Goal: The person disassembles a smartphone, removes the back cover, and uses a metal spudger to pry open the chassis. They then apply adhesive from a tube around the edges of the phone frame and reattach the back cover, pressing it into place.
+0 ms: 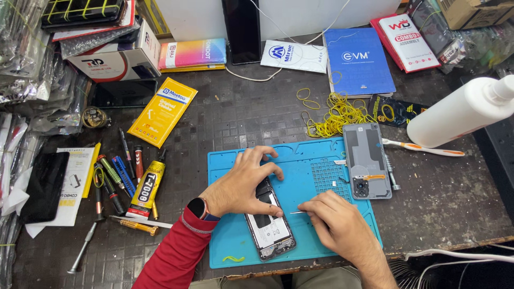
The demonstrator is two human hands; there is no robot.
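An opened smartphone (270, 233) lies on a blue work mat (300, 160), its insides showing. My left hand (243, 182) presses down on the phone's upper part, fingers spread over it. My right hand (334, 219) rests on the mat just right of the phone and pinches thin metal tweezers (297, 212), tip pointing left at the phone's edge. The phone's grey back cover (365, 158) with its camera module lies face down at the mat's right side.
Screwdrivers, a glue tube (147, 184) and pens lie left of the mat. Yellow rubber bands (334, 115), a toothbrush (423, 147) and a white bottle (460, 112) sit at the right. Boxes and packets line the back. A dark phone (45, 184) lies far left.
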